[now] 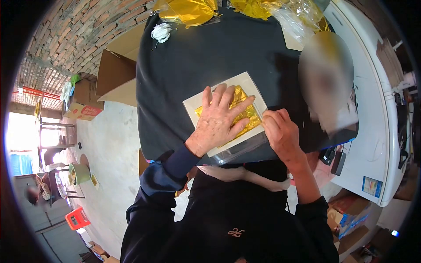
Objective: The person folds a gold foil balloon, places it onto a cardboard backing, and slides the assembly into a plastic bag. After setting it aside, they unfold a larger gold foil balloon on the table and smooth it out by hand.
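Observation:
My left hand [218, 117] lies flat with its fingers spread, pressing on a crinkled sheet of gold foil [251, 122]. Under the foil is a square white card [247, 81], set at a slant on the black-covered table [210, 52]. My right hand [280, 130] is closed in a pinch at the card's right edge; its fingertips partly hide what they grip. Clear plastic film [241, 150] shows along the card's near edge. Part of the foil is hidden beneath my left hand.
A white bundle of strings [161, 33] lies at the far left of the table. Yellow foil [188, 11] and clear plastic bags [298, 19] lie along the far edge. A cardboard box [115, 74] stands left, a white appliance [368, 101] right. A blurred patch covers the table's right side.

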Tool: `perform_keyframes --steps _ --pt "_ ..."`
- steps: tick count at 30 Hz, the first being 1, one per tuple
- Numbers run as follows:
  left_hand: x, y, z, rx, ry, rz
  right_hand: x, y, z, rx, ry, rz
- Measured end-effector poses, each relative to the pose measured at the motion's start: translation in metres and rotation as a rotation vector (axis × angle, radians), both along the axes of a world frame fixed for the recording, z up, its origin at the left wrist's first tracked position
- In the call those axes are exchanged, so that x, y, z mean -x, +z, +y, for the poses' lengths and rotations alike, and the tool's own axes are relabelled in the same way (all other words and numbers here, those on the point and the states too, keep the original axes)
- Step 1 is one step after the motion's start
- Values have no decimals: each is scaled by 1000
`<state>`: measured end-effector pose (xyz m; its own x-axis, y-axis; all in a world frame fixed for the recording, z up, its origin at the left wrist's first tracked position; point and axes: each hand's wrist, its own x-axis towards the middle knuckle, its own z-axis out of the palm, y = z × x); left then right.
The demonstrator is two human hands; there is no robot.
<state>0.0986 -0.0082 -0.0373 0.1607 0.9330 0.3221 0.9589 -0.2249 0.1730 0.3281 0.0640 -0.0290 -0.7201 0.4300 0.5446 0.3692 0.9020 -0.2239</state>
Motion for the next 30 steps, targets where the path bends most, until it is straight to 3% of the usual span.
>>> perform_keyframes --steps 4,11,19,30 --pt "3 1 2 -21 -41 15 -2 0 -2 28 66 -3" --pt "14 2 19 7 -316 8 -10 -8 -30 50 16 41" --pt "14 2 20 27 -346 -12 -6 -14 -34 55 -59 39" --pt "16 -3 22 3 -361 -23 -10 -3 -34 70 31 -33"
